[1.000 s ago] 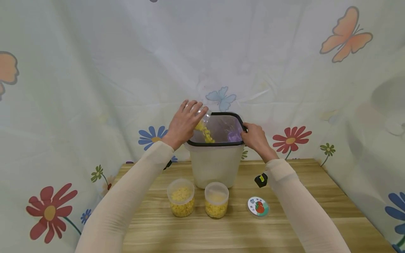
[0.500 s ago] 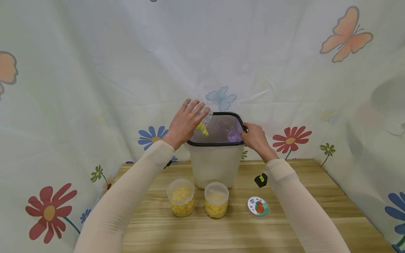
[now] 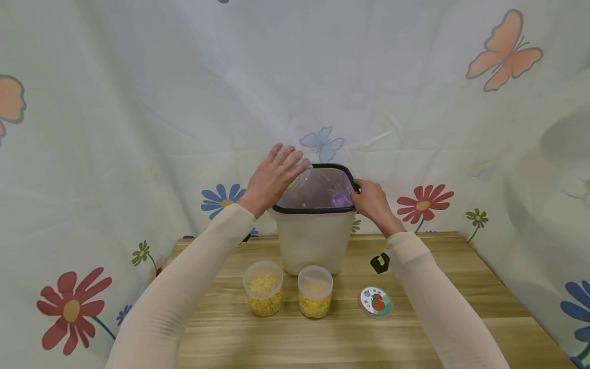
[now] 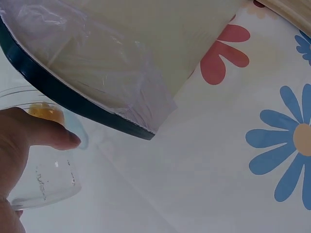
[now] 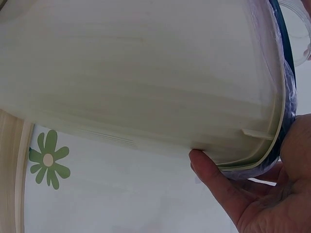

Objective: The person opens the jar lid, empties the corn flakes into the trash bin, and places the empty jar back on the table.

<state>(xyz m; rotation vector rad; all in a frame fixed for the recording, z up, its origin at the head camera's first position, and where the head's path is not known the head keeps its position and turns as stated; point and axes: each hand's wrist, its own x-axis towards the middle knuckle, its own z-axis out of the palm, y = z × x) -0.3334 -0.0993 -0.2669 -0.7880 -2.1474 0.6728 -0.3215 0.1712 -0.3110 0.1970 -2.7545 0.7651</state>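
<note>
My left hand (image 3: 274, 179) grips a clear plastic jar (image 4: 56, 177), tipped over the left side of a pale bin (image 3: 315, 241). A little yellow food (image 4: 46, 112) shows inside the jar near its mouth. My right hand (image 3: 372, 201) holds the bin's black rim (image 3: 318, 210) at its right side; in the right wrist view its thumb (image 5: 206, 170) lies against the outer wall. Inside the bin hangs a thin purple liner bag (image 3: 341, 199). One small yellow bit (image 3: 303, 205) shows against the bin's inside, below the jar. The bin's bottom is hidden.
In front of the bin stand two lidless tubs of yellow crumbly food, a left tub (image 3: 265, 306) and a right tub (image 3: 315, 308). To their right lies a round lid (image 3: 375, 302) with a tomato picture. A small black object (image 3: 380, 263) shows beside the right sleeve. A printed curtain (image 3: 230, 102) surrounds the table.
The stream of yellow pieces from the jar has thinned to a last bit. My left hand has tipped slightly further and shifted a little right. The right hand stays on the rim.
</note>
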